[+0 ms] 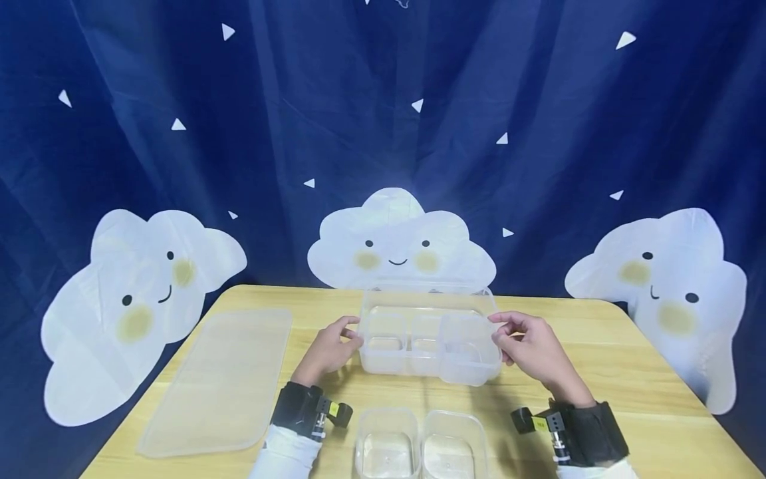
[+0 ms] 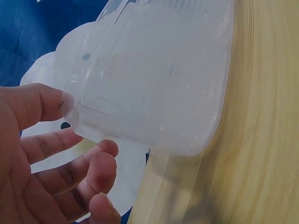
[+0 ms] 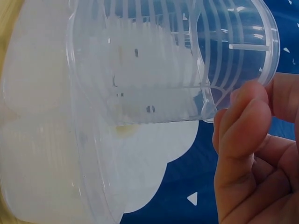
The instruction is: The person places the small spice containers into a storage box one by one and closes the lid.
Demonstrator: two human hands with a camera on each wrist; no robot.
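A large clear plastic box (image 1: 431, 299) stands near the table's back edge between my two hands, with several small clear boxes (image 1: 383, 332) inside it. One of these, the right-hand box (image 1: 469, 352), stands out past the others at the front. My left hand (image 1: 328, 349) holds the large box at its left side, where a fingertip shows through the clear plastic (image 2: 140, 84) and the other fingers curl outside. At the right end, my right hand (image 1: 529, 349) pinches the rim of a ribbed clear box (image 3: 224, 42) between thumb and finger.
A flat translucent lid (image 1: 221, 379) lies along the table's left side. Near the front stand two small clear boxes, the left box (image 1: 387, 449) and the right box (image 1: 455, 449), side by side on the wooden table (image 1: 628, 386). Behind hangs a blue cloth (image 1: 389, 146) with clouds.
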